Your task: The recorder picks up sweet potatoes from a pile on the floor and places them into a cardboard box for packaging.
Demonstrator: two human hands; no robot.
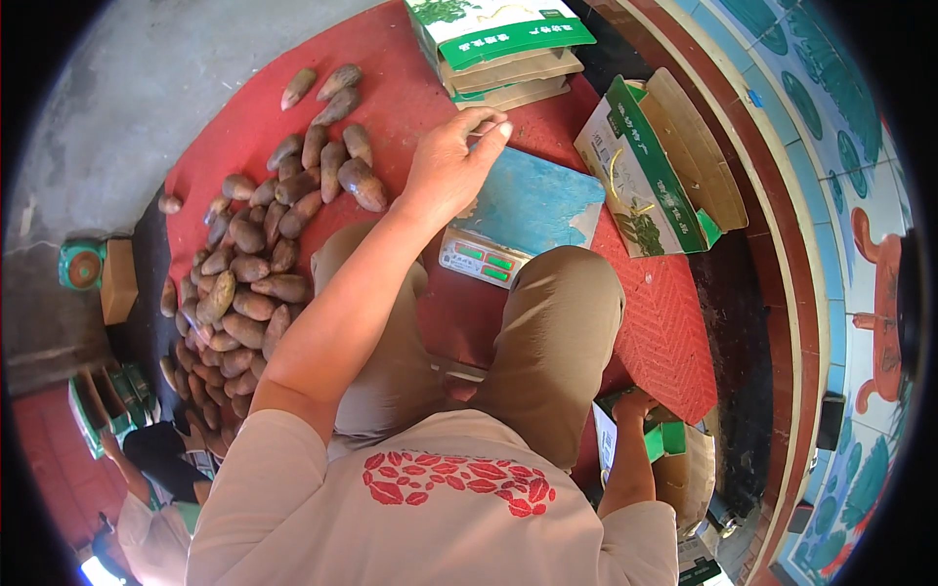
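My left hand is raised over the near-left corner of a digital scale with a worn blue platform. Its fingers are curled in near the thumb; whatever lies between them is hidden. Down beside my right knee, my right hand reaches to an open carton with green flaps. The fingers there are mostly out of sight at the carton's edge, so their grip cannot be made out. Many brown oblong tubers lie in a pile left of my legs.
A stack of green and white cartons stands beyond the scale. Right of it, an open carton lies tilted near the brown tiled edge. A red mat spreads underneath. At lower left, another person is beside more cartons.
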